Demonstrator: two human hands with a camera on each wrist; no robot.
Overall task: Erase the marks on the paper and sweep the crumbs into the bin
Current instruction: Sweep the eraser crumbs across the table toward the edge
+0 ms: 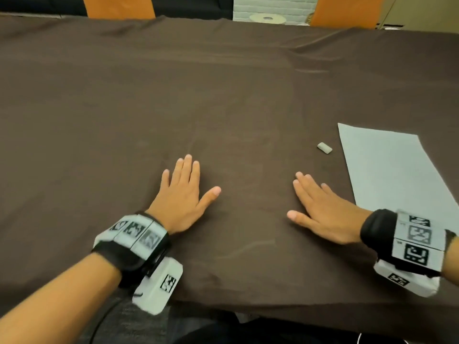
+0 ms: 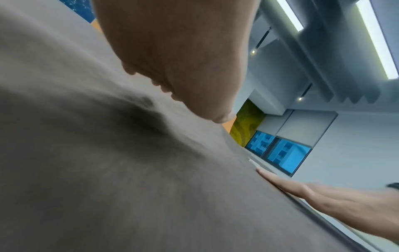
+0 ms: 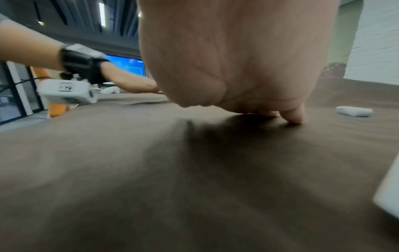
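Both hands flat, palms down on the brown cloth (image 1: 223,95), fingers straight and spread, holding nothing. Left hand (image 1: 182,194) and right hand (image 1: 323,214) are well apart, thumbs pointing toward each other. Landmark is the eraser (image 1: 324,147): it lies on the cloth just left of the paper (image 1: 392,170), not touching it, and beyond the right hand's fingertips. Left hand is well left of the eraser. Head view shows the paper's face, no marks readable there; no bin in any of the 3 views. Right wrist view adds a low side look: fingertips (image 3: 293,117) pressed on the cloth, eraser lying flat, only a paper corner at the frame edge. Left wrist view is mostly cloth and palm; eraser there too small to confirm.
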